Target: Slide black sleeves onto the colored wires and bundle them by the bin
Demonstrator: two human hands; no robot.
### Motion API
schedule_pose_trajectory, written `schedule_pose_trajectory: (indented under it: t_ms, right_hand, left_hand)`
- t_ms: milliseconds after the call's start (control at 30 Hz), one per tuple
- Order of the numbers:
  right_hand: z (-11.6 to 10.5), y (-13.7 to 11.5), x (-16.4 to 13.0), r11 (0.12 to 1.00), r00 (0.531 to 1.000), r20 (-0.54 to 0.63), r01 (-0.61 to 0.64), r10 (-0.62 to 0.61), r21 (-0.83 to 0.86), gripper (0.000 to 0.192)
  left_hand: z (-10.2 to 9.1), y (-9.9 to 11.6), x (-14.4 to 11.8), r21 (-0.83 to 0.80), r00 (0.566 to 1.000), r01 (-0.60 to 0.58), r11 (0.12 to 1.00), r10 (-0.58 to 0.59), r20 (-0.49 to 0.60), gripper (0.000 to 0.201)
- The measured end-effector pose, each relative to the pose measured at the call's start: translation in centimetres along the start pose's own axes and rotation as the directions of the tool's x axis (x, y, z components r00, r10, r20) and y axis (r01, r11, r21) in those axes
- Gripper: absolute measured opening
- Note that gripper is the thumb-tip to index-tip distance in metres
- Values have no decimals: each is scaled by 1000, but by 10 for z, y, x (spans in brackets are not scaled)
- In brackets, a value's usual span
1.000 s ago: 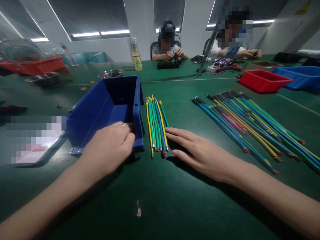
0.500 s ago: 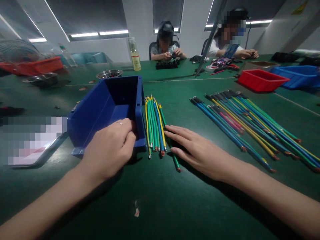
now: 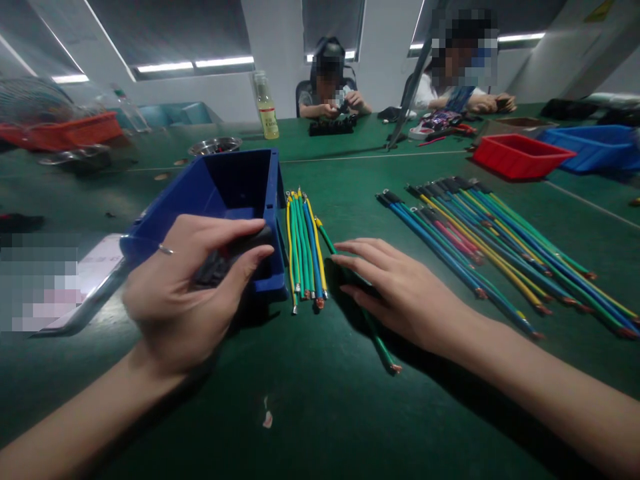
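Observation:
My left hand (image 3: 187,293) is closed around dark black pieces (image 3: 213,267), their kind too blurred to make out. It is in front of the blue bin (image 3: 173,190), by its open front. My right hand (image 3: 395,287) has its fingers bent over the middle of a green cable (image 3: 381,343) lying slanted. Bare copper shows at that cable's near end and a yellow band at its far end; the fingers hide the middle. Between the bin and this cable lies a row of green, yellow and blue cables (image 3: 306,247) with metal ends.
More cables with black-sleeved ends (image 3: 480,240) are spread on the right of the green table (image 3: 320,427). A phone (image 3: 95,280) lies at left. Farther off are a red bin (image 3: 523,157), a light-blue bin (image 3: 595,148), a bottle (image 3: 268,110) and two people.
My left hand has come up out of the blue bin, moving left and nearer, with black pieces in it. The green cable under my right hand has swung, its copper end shifting right and nearer.

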State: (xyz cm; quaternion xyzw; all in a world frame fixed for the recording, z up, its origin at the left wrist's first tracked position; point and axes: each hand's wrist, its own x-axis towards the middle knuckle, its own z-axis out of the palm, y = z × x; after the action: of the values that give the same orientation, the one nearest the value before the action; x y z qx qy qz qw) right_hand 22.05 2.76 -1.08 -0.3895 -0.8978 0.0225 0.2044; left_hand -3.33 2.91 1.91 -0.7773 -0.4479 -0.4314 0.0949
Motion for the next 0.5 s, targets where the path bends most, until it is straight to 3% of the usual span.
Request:
schedule_pose_trajectory:
  t_ms: [67, 233, 400, 500]
  right_hand:
    - [3, 1, -1, 1000, 999, 36, -6, 6, -5, 42]
    - [3, 2, -2, 998, 992, 112, -54, 50, 38, 41]
    - [-4, 7, -1, 995, 993, 67, -89, 92, -43, 23]
    - [-1, 13, -4, 991, 995, 24, -95, 98, -89, 33]
  left_hand:
    - [0, 2, -1, 19, 998, -67, 998, 67, 16, 25]
    - [-1, 9, 0, 35, 988, -74, 997, 68, 139, 26]
    - [-1, 11, 0, -2, 991, -33, 999, 33, 129, 24]
    - [0, 9, -2, -14, 990, -40, 999, 42, 138, 27]
